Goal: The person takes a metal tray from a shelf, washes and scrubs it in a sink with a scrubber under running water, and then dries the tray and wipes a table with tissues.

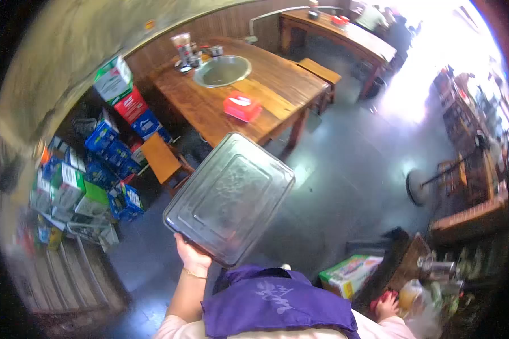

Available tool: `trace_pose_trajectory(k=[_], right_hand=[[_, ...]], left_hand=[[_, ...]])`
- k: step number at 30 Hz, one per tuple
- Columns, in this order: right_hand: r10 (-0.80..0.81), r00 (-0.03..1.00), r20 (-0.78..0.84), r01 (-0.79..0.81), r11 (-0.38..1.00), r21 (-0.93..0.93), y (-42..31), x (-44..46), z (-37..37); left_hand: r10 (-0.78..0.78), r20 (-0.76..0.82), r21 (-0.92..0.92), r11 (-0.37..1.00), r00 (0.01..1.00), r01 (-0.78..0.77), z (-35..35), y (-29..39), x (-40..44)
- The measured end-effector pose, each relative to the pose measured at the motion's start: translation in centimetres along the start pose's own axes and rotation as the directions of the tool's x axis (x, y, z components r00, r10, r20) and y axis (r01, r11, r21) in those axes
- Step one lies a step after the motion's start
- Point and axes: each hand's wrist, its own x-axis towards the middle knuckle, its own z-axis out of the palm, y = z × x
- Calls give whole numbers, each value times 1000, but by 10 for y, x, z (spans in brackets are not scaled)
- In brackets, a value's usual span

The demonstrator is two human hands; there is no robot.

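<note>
A large rectangular metal tray (230,198) is held out in front of the purple apron (277,305). My left hand (192,252) grips its near left edge, with the fingers partly hidden under it. At the lower right, my right hand (387,306) rests with bent fingers on a red thing, beside a clear plastic bag (418,305). What the red thing is cannot be made out. Beyond the tray stands a wooden table (283,90) with a round metal basin (223,70) and a red tissue box (242,107).
Stacked boxes (110,147) line the left wall, near a wooden stool (160,157). Stairs (76,274) lie at the lower left. A green-and-white box (350,274) sits at the lower right, and a black round-based stand (416,187) farther right. People (373,18) are at the far table.
</note>
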Motion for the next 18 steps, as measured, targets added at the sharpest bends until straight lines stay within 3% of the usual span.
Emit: trace_pose_trajectory(k=[1,3,4,6,7,8,9,10,11,12,13,14,16,18], right_hand=[[32,994,101,-29,999,-32,-20,-18,-31],[239,944,228,-169,943,-288,-66,-22,-70],[242,964,114,-218,958,-188,-80,3,-61],[247,967,-62,-240,965,106,-156,-53,-103],[138,987,-86,-129,986,102,-192,-58,-104],[30,999,-36,-14,928,372,-215,-4,-58],[-51,996,-76,61,989,136,-274,-20,-69],[-268,957,-113,264,963,-52,-333,-11,-60],[-579,770,-267,550,815,-181,-385,-64,-85],[-771,552,-319,727,632,-268,-431,-94,-104],[-892,269,-364,853,396,-340,-479,-121,-126],[-936,64,-347,862,227,-454,-527,-145,-150],[-913,-30,-407,892,159,-422,-614,-191,-196],[-846,-28,-532,930,173,-324,-697,-210,-235]], left_hand=[[60,-25,-14,998,998,-60,-3,21,3],[151,1,-93,984,989,-150,-44,63,33],[184,-9,-117,976,983,-183,-50,81,40],[227,-23,-135,964,974,-228,-52,115,55],[228,-43,-136,963,973,-232,-53,136,65],[224,-73,-137,963,972,-232,-57,160,75],[218,-103,-138,963,971,-231,-60,180,85],[231,-123,-143,958,965,-247,-58,198,95],[246,-107,-156,953,963,-261,-57,213,106],[260,-92,-167,948,961,-273,-58,227,116],[275,-75,-172,943,958,-284,-53,240,126],[268,-100,-174,944,958,-282,-46,251,136],[222,-151,-183,951,963,-248,-28,266,152],[184,-161,-179,961,970,-212,-16,274,173]])
